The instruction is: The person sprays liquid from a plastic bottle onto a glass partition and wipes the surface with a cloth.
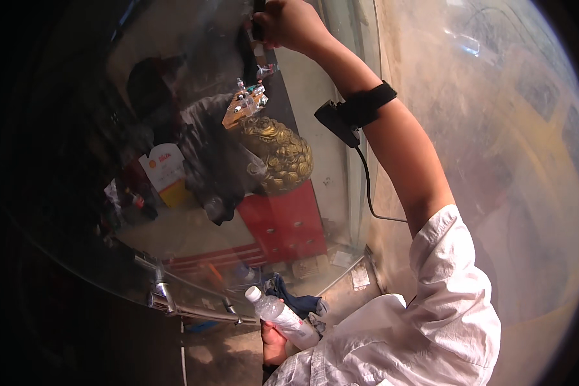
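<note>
My right arm, in a white sleeve, stretches up to the top of the view. There my right hand [291, 24] is closed round a black bar-shaped thing [258, 20], partly cut off by the frame's edge, in front of a large glass pane [219, 38]. Low in the middle, my left hand [274, 342] grips a clear plastic bottle [288, 321] with a white cap and a pale label. The bottle is tilted, its capped end toward the upper left. My own sleeve and body hide the left forearm.
Chrome fittings [161, 296] and a rail run along the glass. Beyond the pane are a golden ornate statue [280, 157], a red cabinet [283, 222], a dark draped cloth [212, 148] and a white-and-yellow card [166, 168]. Dark blue cloth [293, 299] lies near the bottle.
</note>
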`<state>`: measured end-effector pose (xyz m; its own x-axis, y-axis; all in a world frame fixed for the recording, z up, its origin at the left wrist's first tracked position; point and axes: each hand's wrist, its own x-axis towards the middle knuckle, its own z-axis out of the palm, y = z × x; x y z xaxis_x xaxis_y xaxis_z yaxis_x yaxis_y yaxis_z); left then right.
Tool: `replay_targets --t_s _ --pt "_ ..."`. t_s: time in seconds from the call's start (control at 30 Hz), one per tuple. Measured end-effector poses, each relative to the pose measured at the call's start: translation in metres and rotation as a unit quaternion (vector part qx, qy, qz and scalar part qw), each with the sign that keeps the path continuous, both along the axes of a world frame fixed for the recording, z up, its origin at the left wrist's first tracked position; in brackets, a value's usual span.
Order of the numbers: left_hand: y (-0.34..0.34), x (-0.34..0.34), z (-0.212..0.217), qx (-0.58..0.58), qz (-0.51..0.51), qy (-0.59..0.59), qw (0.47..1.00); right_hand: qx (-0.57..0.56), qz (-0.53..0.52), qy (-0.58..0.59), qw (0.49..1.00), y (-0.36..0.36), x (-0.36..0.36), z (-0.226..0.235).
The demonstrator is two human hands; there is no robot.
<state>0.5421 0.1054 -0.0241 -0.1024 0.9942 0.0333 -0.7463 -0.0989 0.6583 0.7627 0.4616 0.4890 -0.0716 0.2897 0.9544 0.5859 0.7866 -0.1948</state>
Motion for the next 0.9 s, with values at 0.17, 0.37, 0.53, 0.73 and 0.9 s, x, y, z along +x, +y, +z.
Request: replay_targets --t_s 0.17,0.37,0.53,0.73,0.9 --pt "0.011 0.007 0.004 0.001 0.024 0.006 1.000 -0.087 0.049 0.019 0.995 -0.015 -0.009 0.016" --pt "0.018 0.015 0.006 0.019 0.031 0.001 0.999 -0.058 0.058 0.012 0.997 -0.009 0.003 0.005" --pt "0.029 0.011 0.005 -0.002 0.014 0.024 1.000 -0.088 0.083 -0.013 0.992 -0.013 -0.012 0.030" --pt "0.049 0.029 0.082 0.059 0.012 0.036 0.998 -0.138 0.277 0.093 0.946 -0.050 0.031 -0.062" --pt "0.053 0.033 0.107 0.084 0.013 0.010 0.996 -0.362 0.383 0.103 0.844 -0.133 0.017 -0.238"
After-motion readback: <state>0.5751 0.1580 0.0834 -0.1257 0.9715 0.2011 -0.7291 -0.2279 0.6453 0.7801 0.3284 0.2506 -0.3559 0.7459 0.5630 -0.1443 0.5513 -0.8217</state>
